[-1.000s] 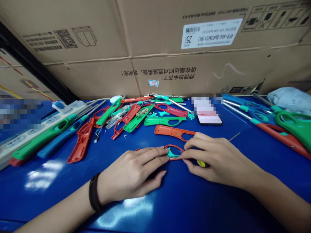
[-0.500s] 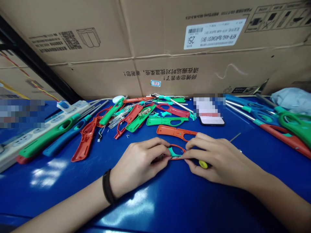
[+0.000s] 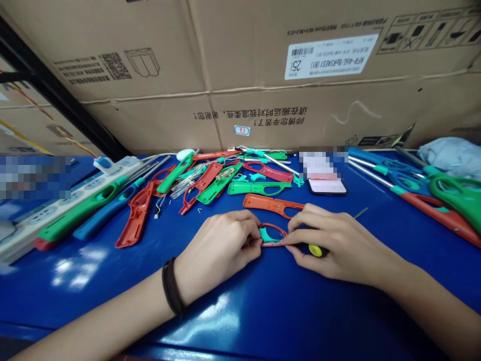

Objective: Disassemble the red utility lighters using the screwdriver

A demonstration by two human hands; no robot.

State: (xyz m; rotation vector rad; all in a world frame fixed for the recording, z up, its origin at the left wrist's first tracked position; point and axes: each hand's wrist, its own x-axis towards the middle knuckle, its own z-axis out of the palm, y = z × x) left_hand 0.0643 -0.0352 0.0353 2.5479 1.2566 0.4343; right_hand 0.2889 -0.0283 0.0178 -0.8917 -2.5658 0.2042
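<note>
Cardboard cartons stand along the back of a blue workbench, whose glossy top throws back patches of light. Near the front lies the red shell, a lighter half whose loop end shows between the hands while the rest appears to run under the left hand. Seated inside the loop is a teal insert.

The hands are together, clamped on the shell from opposite sides. The left hand's fingers curl over it from the left, and the right hand reaches in with its fingertips at the loop's near edge. Such a two-sided pinch, set close to the insert, looks like a sound hold, leaving the thin loop little room to twist.

A yellow-handled screwdriver sits against the right palm, its thin shaft showing beyond the hand; whether it is gripped or just lying there, I cannot tell.

Just beyond the red shell lies an orange shell, then a green shell. Further left of it is a power strip, and to its right a phone and long lighters.
</note>
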